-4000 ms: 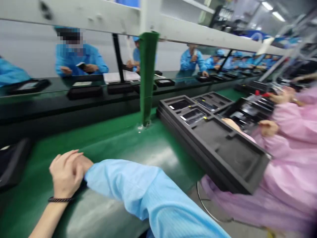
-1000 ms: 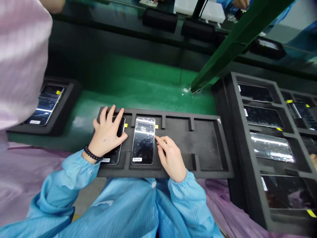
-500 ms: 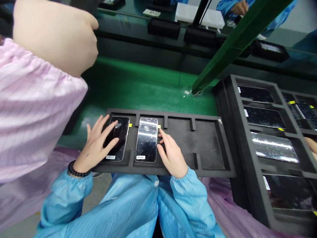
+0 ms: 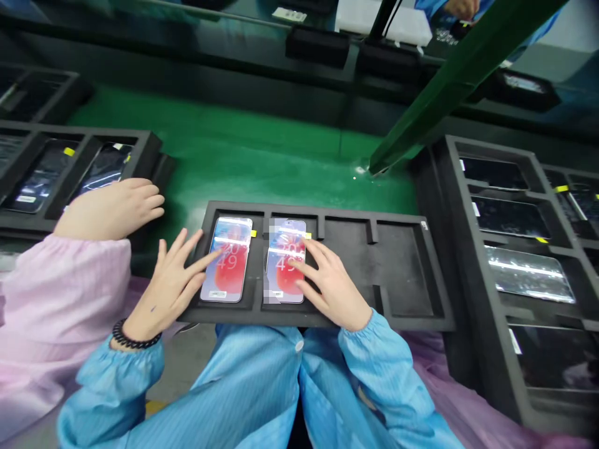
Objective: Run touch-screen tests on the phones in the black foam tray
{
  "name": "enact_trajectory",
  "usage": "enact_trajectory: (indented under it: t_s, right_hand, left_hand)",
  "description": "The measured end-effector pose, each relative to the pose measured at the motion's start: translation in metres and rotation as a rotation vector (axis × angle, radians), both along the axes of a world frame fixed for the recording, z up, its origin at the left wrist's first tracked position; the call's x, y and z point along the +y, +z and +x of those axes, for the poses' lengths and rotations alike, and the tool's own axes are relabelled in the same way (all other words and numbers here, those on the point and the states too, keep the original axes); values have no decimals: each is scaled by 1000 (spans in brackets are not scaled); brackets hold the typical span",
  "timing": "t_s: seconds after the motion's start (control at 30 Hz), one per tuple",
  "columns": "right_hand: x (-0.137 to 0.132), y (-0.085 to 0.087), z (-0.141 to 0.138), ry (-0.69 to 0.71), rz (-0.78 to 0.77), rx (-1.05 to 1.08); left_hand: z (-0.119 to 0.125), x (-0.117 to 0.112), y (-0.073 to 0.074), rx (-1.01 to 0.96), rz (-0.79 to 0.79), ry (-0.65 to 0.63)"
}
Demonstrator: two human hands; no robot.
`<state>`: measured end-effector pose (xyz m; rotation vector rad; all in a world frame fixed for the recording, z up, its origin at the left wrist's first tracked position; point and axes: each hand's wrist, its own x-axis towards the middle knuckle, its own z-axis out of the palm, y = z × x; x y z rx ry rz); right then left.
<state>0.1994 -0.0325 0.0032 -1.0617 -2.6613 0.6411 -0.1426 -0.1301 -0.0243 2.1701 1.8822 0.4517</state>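
Two smartphones lie face up in slots of a black foam tray (image 4: pixel 407 274) in front of me. Both screens are lit with a blue-and-red picture and large digits. My left hand (image 4: pixel 171 280) has its fingers spread, the index fingertip on the screen of the left smartphone (image 4: pixel 229 274). Over the right edge of the right smartphone (image 4: pixel 290 280) reaches my right hand (image 4: pixel 334 284), open, its fingertips at the screen. A small yellow tab sticks out at each phone's upper right side, and a white label sits near each lower edge.
Another person's hand (image 4: pixel 112 209) in a pink sleeve is at the left, by a black phone tray (image 4: pixel 152 146). At the right stand stacked black trays (image 4: pixel 472 274) with several dark-screened phones. A green post (image 4: pixel 421 118) rises from the green tabletop (image 4: pixel 262 156).
Both phone screens have gone from dark to lit. My right fingers have moved onto the right phone. The co-worker's pink-sleeved arm has dropped lower, uncovering the trays at the left.
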Motion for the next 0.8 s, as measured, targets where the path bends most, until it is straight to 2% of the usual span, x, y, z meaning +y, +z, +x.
enact_trajectory:
  t_s: [0.1,0.23,0.3,0.4,0.57,0.7,0.8]
  right_hand:
    - [7,12,-6,-139,34,-76]
    - [15,28,-13,-185,99,-58]
    - [18,28,-17,-191,136,-32]
    - [19,17,-21,-184,180,-19]
    - [14,3,-19,-134,207,-54]
    - [9,7,-14,41,150,77]
    - [12,14,-14,101,106,144]
  left_hand:
    - [7,19,2,11,69,84]
    - [21,32,9,-4,134,53]
    - [26,33,9,-17,141,36]
    - [27,28,8,-21,133,50]
    - [18,7,8,-1,74,60]
    - [11,-9,12,-54,73,-19]
    - [10,-6,16,-123,159,-40]
